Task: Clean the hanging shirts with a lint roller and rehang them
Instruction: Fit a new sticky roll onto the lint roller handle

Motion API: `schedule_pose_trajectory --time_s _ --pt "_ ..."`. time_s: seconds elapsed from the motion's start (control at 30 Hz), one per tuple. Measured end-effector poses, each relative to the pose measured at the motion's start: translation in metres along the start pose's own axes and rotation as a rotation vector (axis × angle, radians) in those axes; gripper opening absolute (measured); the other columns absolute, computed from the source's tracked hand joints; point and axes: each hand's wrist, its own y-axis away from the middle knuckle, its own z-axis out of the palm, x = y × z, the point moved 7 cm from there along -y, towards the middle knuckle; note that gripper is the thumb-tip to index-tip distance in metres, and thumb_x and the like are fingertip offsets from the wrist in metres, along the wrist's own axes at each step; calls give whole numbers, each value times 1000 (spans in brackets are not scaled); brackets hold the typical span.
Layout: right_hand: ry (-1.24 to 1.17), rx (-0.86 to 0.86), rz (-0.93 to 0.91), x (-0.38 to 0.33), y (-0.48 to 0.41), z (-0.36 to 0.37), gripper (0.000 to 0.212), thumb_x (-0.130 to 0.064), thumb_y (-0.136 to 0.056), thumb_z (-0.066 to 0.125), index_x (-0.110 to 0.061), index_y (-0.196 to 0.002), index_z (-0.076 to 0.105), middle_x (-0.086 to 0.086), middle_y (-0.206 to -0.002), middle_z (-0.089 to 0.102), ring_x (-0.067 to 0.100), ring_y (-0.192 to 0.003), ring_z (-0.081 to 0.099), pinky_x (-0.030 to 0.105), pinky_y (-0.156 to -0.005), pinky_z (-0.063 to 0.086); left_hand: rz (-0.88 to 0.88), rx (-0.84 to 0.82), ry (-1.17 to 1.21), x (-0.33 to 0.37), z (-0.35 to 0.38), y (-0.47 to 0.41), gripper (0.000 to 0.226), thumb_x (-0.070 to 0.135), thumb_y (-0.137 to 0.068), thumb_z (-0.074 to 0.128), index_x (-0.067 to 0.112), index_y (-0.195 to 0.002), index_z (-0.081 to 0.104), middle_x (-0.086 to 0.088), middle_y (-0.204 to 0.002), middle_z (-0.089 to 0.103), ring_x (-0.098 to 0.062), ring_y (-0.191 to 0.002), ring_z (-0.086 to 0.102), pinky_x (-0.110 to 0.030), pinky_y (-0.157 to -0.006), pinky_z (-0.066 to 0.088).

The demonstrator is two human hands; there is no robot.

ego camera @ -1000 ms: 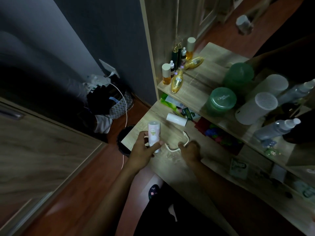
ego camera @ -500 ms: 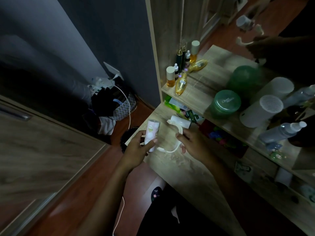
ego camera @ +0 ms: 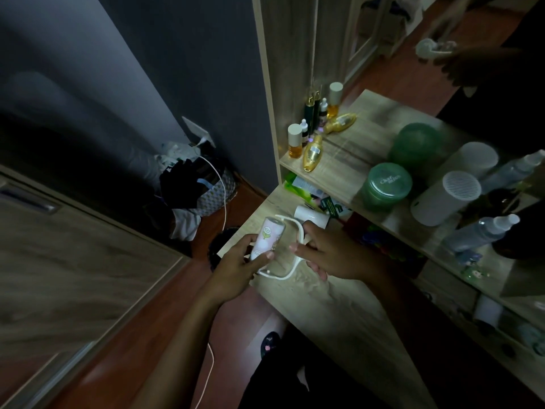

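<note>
Head view, one entry.
- Your left hand [ego camera: 239, 267] grips the roll [ego camera: 268, 237], held tilted above the left edge of the desk [ego camera: 339, 314].
- Your right hand [ego camera: 327, 255] pinches the handle [ego camera: 290, 221]. Its white frame loops round the roll, but in this dim light it is unclear whether the roll is seated.
- A spare roll [ego camera: 311, 216] lies just beyond, under the shelf [ego camera: 339, 169].
- Left of the desk edge is floor [ego camera: 236, 320], with a basket [ego camera: 212, 196] at the wall.
</note>
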Motion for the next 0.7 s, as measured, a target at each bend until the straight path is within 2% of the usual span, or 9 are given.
schedule_pose_trajectory --time_s 0.07,0.13,0.2,0.3,0.4,0.5,0.57,0.63,0.7 --pt "17 -16 0 -3 3 2 19 -42 -99 51 -25 -94 44 1 -51 52 12 -39 49 32 -43 46 19 -14 -22 4 1 3 30 37 -87 68 31 -116 62 -1 -101 72 -35 -93 69 -61 -75 56" --pt "62 7 6 -4 3 1 30 -45 -98 50 -16 -108 47 0 -50 50 6 -37 46 28 -44 43 35 -24 -43 8 2 6 28 34 -91 66 29 -118 61 0 -103 71 -32 -94 69 -60 -77 57" --pt "142 48 -7 -4 3 -1 38 -49 -97 49 -15 -113 49 2 -55 54 6 -43 51 32 -51 47 37 -31 -59 11 3 9 27 27 -95 64 26 -121 60 2 -101 71 -27 -94 70 -57 -81 57" --pt "223 67 -13 -2 3 0 41 -55 -95 47 -19 -115 50 4 -72 63 7 -62 61 42 -72 55 51 -42 -110 15 7 13 30 27 -97 61 25 -127 57 3 -102 72 -19 -93 71 -52 -83 58" --pt "270 63 -11 -7 5 1 37 -51 -98 46 -18 -114 49 -2 -77 64 5 -74 62 38 -82 53 85 -37 -138 20 11 18 32 29 -99 57 26 -131 56 9 -109 71 -7 -98 69 -39 -85 59" --pt "285 44 27 -12 10 1 35 -47 -99 45 -16 -114 48 -7 -66 58 -7 -65 58 23 -71 47 117 -23 -155 25 13 24 33 29 -100 54 25 -133 55 10 -110 71 1 -98 67 -22 -85 56" --pt "299 44 55 -12 12 1 33 -47 -100 44 -16 -110 48 -8 -62 53 -9 -57 54 13 -59 38 116 -24 -142 24 14 26 34 30 -100 54 26 -134 55 10 -110 72 1 -99 67 -21 -85 55" --pt "321 59 61 -15 15 1 33 -48 -100 44 -16 -108 49 -8 -62 52 -5 -53 51 11 -52 34 114 -24 -141 23 14 26 34 30 -100 55 25 -133 55 10 -110 72 -1 -99 68 -23 -85 55" --pt "324 51 52 -17 18 3 32 -49 -100 43 -17 -103 47 -6 -61 53 -1 -55 53 15 -52 38 114 -20 -143 23 14 27 30 29 -100 55 24 -129 57 12 -103 72 2 -94 67 -17 -80 52"
